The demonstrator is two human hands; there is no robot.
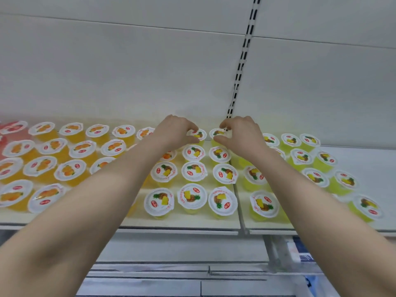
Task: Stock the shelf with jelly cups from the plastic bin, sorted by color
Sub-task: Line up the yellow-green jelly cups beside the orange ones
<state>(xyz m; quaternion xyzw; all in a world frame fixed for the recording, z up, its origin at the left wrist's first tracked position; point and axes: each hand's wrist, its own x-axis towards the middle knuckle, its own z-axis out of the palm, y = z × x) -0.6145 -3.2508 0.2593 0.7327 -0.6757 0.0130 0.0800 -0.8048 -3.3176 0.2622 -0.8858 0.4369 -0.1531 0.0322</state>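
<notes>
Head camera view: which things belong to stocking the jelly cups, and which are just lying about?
Job: left hand gripping a back-row pineapple jelly cup; right hand gripping the neighbouring pineapple cup; other pineapple jelly cups; orange jelly cups; red jelly cups; shelf.
Just there: slotted upright rail; lower shelf.

Bare left forearm, bare right forearm, uncovered as far as visible, bare left grip, bare right grip

We saw a white shelf bearing upright, sealed rows: red jelly cups at the far left, orange jelly cups beside them, and yellow pineapple jelly cups across the middle and right.
</notes>
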